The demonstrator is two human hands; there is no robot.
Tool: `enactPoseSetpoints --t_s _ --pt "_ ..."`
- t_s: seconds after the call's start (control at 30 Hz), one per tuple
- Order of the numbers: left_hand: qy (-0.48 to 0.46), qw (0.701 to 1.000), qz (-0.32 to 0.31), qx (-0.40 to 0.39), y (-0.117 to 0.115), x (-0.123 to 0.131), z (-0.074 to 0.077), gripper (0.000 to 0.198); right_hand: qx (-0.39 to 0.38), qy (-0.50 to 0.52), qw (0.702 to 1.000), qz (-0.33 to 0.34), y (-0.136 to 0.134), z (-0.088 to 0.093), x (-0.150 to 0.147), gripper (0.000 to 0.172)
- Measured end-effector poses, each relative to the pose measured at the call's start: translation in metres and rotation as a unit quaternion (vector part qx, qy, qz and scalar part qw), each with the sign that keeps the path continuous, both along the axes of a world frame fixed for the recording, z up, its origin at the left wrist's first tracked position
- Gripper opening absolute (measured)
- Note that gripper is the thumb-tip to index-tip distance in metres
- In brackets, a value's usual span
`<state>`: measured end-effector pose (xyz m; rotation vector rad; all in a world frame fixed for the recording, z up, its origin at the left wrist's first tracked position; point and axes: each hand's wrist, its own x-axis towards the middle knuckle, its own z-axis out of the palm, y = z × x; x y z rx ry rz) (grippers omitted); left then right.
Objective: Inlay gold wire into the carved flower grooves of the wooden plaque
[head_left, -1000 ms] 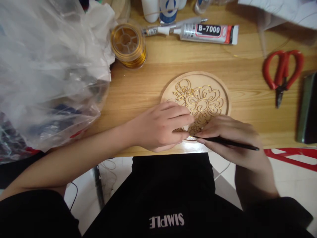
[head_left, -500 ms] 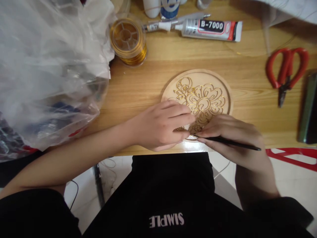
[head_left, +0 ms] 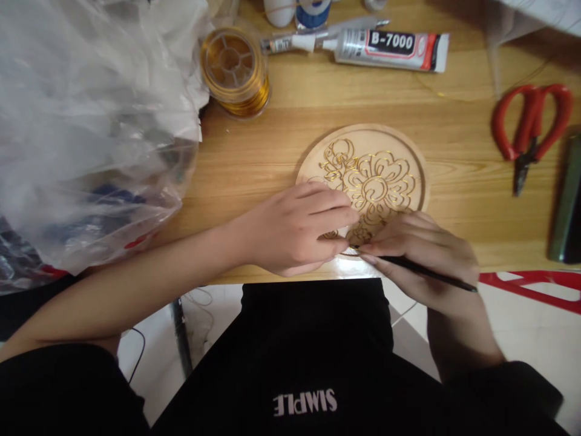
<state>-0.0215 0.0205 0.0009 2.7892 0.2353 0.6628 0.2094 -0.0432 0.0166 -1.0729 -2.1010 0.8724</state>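
Note:
A round wooden plate (head_left: 313, 158) with a raised rim lies near the table's front edge, bearing a flower pattern outlined in gold wire (head_left: 374, 189). My left hand (head_left: 302, 230) rests over its lower left part, fingers curled, thumb and forefinger tips together near the lower rim. What they pinch, if anything, is too small to make out. Closed around slim black tweezers (head_left: 426, 272), my right hand (head_left: 422, 257) lies over the plate's lower right. The tweezers' tips meet the pattern beside my left fingertips, and the hands partly cover the lower pattern.
A spool of gold wire (head_left: 233, 72) stands at the upper left, beside a large plastic bag (head_left: 100, 121). Behind the plate lies a B-7000 glue tube (head_left: 393, 49). Red-handled pliers (head_left: 529, 130) and a dark green object (head_left: 566, 200) are on the right.
The tweezers' back end has dipped slightly, and my right hand has shifted a little to the left. My left hand keeps its place. The view has moved slightly.

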Motion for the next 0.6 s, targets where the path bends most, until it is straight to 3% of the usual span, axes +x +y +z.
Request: enactPoseSetpoints --t_s 0.3,0.6 --pt "0.012 1.0 0.004 -0.011 -0.001 -0.001 0.001 0.019 0.149 -0.129 0.98 -0.039 -0.015 0.008 -0.014 0.01" --pt "0.001 1.0 0.015 -0.002 -0.002 0.0 -0.001 0.015 0.191 -0.131 0.97 -0.075 -0.026 0.002 -0.019 0.014"
